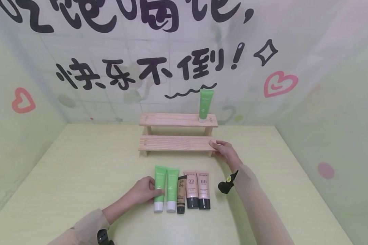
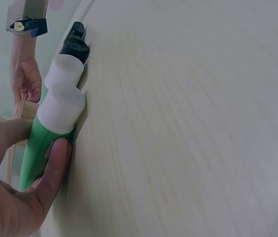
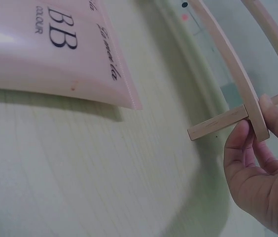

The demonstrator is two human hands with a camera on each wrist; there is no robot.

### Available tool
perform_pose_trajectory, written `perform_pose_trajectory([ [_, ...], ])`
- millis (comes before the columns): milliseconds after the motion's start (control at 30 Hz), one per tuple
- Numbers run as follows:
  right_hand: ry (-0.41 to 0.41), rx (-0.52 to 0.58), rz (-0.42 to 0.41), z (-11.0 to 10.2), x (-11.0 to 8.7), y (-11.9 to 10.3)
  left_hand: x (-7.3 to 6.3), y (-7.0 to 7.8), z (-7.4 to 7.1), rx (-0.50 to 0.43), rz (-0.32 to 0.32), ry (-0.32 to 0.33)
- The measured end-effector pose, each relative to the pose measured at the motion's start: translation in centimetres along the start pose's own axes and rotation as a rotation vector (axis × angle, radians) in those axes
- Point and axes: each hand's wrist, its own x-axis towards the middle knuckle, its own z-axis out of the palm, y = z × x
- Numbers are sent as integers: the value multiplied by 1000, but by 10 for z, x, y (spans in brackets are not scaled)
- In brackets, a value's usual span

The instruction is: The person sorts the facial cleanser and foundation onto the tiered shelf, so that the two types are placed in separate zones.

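Note:
With thumb and fingers, my left hand grips the leftmost green tube, which has a white cap. Beside it lie a second green tube, a slim brown tube with a black cap, and two pink BB tubes, all in a row with caps toward me. My right hand pinches the right end of the lower step of a two-tier wooden rack, thumb on top and fingers underneath. Another green tube stands cap down on the upper step, near its right end.
The rack stands on a pale wood-grain table, near the back wall with its large black lettering. Side walls close in the table left and right. Both wrists wear black straps.

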Motion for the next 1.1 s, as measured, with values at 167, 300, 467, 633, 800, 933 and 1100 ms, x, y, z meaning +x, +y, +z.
perform_pose_trajectory([
  [167,3,-7,6,1,0,0,0,-1,-2,-53,-25,-7],
  [300,3,-12,11,1,0,0,0,2,-6,-38,-18,6],
  [467,2,15,5,1,-2,-1,2,9,-11,-7,27,31],
  [633,-10,45,-16,0,-3,0,5,11,-13,-35,52,31],
  [800,-6,36,-15,0,-3,-1,6,12,-15,-50,62,26],
  [933,-1,40,-11,0,-3,-1,7,13,-18,-48,91,37],
  [1100,-9,48,-14,0,-3,0,11,14,-23,-40,119,54],
])
